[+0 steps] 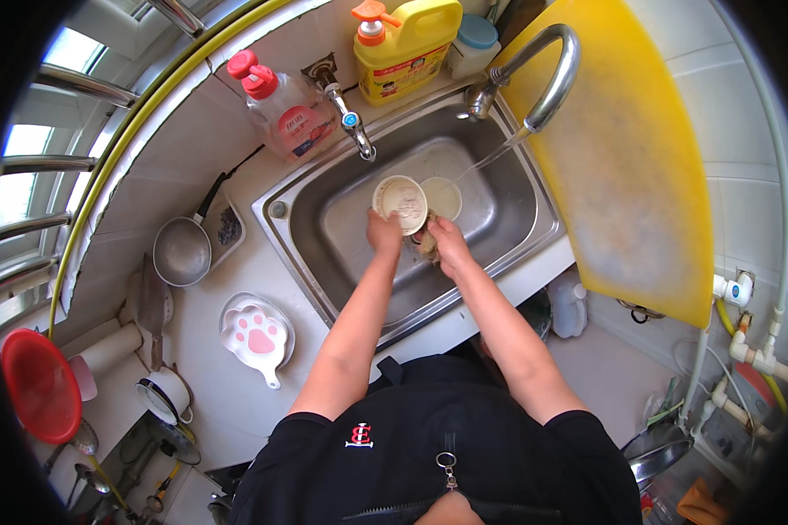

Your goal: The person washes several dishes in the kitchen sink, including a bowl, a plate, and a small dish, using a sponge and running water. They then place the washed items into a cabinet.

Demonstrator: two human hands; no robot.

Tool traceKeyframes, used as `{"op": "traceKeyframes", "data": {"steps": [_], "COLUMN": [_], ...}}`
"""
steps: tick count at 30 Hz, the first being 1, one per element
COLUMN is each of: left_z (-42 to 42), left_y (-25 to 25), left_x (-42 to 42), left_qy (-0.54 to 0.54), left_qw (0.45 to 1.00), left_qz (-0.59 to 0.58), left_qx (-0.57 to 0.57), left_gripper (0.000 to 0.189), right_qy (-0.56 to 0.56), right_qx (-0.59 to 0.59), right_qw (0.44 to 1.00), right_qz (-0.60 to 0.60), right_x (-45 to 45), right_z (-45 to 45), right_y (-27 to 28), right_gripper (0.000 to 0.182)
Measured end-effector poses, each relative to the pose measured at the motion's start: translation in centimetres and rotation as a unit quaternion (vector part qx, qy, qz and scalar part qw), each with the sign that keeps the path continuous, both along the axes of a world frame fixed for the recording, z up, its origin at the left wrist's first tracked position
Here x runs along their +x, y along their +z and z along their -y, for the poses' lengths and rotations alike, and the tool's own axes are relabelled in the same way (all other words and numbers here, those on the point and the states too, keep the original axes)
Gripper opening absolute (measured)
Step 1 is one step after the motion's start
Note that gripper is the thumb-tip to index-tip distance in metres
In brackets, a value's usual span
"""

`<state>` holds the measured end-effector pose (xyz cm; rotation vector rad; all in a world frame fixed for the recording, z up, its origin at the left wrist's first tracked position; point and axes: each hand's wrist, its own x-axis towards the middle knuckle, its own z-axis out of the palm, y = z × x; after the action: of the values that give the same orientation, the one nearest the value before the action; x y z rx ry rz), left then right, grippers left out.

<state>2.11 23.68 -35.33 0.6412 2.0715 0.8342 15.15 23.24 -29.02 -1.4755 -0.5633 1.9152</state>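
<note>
Over the stainless steel sink (348,230), my left hand (385,233) grips the near rim of a cream-coloured bowl (400,200), tilted so that its wet inside shows. My right hand (448,241) is closed on a brownish scrubbing cloth or pad (427,244), close to the bowl's right side; its exact kind is unclear. Behind the held bowl, a second pale round dish (444,197) lies on the sink floor. A thin stream of water runs into it from the curved chrome faucet (551,85).
A small chrome tap (354,125) overhangs the sink's back edge, between a pink-topped pump bottle (289,111) and a yellow jug (400,59). A yellow board (617,151) leans at right. On the left counter are a paw-patterned plate (256,335) and a small pan (182,252).
</note>
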Motion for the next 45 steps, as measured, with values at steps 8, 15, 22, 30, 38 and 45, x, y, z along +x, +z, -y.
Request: {"op": "traceKeyframes", "data": {"steps": [8,15,22,30,38,45], "left_z": [3.8,4.7,6.0,-1.5,-4.9,-3.0], "left_y": [1.3,0.6,-5.2,6.0,10.8,5.5], "left_x": [-3.6,-4.1,-6.3,2.0,-2.1,1.5], "left_qy": [-0.203,-0.214,-0.149,-0.015,-0.263,-0.039], "left_qw": [0.944,0.930,0.954,0.988,0.930,0.973], "left_qz": [-0.128,-0.096,0.004,0.105,0.251,0.162], "left_qx": [-0.226,-0.283,-0.260,0.115,-0.060,0.159], "left_gripper": [0.033,0.040,0.043,0.064,0.054,0.055], "right_qy": [0.343,0.533,0.437,0.283,0.379,0.286], "right_qx": [0.337,0.421,0.324,0.282,0.639,0.517], "right_qw": [0.669,0.444,0.703,0.854,0.532,0.716], "right_qz": [0.567,0.585,0.458,0.333,0.406,0.371], "right_x": [4.3,4.6,3.2,0.0,3.6,-0.2], "right_z": [-4.2,-4.5,-6.9,-3.8,-3.4,-1.1], "right_y": [-1.7,-4.8,-2.7,1.1,4.9,4.3], "right_gripper": [0.021,0.017,0.016,0.017,0.029,0.022]}}
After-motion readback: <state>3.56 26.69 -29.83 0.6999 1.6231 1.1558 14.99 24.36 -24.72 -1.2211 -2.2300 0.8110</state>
